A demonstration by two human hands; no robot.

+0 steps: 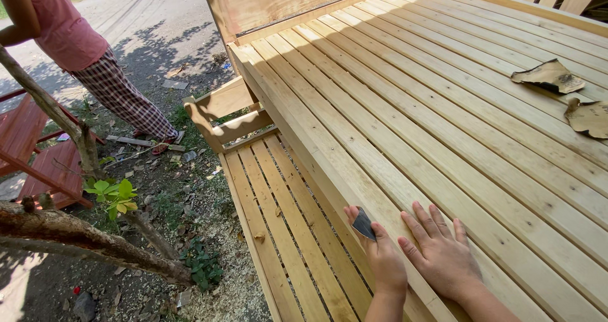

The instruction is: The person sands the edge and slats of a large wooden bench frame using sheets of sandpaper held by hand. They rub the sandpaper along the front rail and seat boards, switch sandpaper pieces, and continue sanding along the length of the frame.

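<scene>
A large bed frame of pale wooden slats [443, 113] fills the right of the head view. My left hand [380, 255] pinches a small dark piece of sandpaper [363, 224] against the frame's side rail [329, 170]. My right hand [440, 252] lies flat, fingers spread, on the slats just beside it and holds nothing.
Two worn sandpaper scraps [550, 76] [589, 118] lie on the slats at the far right. A lower slatted frame [285, 233] sits beside the rail. A person in a pink top and checked trousers [95, 62] stands at the upper left. Tree branches [76, 233], red wooden furniture [31, 151], sawdust.
</scene>
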